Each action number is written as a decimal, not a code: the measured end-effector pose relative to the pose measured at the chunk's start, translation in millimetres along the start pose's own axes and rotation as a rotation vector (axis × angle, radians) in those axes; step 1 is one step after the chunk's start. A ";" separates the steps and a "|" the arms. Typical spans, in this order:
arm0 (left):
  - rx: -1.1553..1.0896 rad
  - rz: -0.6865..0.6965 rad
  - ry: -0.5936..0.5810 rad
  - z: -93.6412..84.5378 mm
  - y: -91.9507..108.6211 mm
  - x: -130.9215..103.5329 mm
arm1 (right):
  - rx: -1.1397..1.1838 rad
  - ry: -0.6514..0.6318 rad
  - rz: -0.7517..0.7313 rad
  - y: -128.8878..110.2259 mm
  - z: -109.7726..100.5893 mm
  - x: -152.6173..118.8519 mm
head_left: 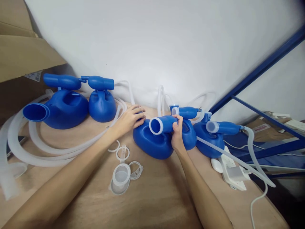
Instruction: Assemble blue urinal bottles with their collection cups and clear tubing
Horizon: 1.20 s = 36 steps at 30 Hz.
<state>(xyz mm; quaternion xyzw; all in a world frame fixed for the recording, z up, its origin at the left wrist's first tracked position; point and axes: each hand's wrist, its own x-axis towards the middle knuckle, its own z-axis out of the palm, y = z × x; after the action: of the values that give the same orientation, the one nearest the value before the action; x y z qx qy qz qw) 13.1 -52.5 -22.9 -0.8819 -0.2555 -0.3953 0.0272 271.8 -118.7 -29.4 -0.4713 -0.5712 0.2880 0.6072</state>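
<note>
Nearer the near edge of the bench (152,200), the clear lids (121,175) look thin and flexible. Toward the far edge sits the blue jug (152,149), probably hollow, light and slick, best cradled around its rounded sides. The right hand (177,137) grips the blue tube (168,123) behind its rim; the left hand (132,118) curls by the jug, grip unclear.

Wall (147,47): white, softly lit — behind the table (147,194)
Frame (262,69): blue — right of the table
Carton (21,55): brown, left of the table
</note>
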 end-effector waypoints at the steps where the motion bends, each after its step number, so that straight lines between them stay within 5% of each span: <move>1: -0.015 -0.001 -0.027 -2.9 -0.8 1.8 | -0.003 0.005 -0.001 0.5 -0.3 0.1; 17: -0.159 -0.078 -0.092 -28.7 -1.9 12.1 | -0.019 -0.011 -0.007 6.4 -4.4 -1.6; 23: -0.225 -0.050 -0.092 -22.1 -4.4 13.2 | 0.177 -0.017 0.193 5.1 -7.9 8.2; 29: -0.200 -0.072 -0.097 -17.0 -8.5 8.8 | 0.283 -0.293 0.445 3.6 -15.2 17.7; 36: -0.209 -0.082 -0.026 -6.8 -8.7 10.2 | 0.200 -0.325 0.408 4.3 -12.5 21.3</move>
<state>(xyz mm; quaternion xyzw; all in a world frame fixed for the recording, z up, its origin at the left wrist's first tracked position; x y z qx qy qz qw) 10.0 -42.3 -12.4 -0.8738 -0.2491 -0.4091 -0.0846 288.5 -101.2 -23.1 -0.4618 -0.5231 0.5313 0.4805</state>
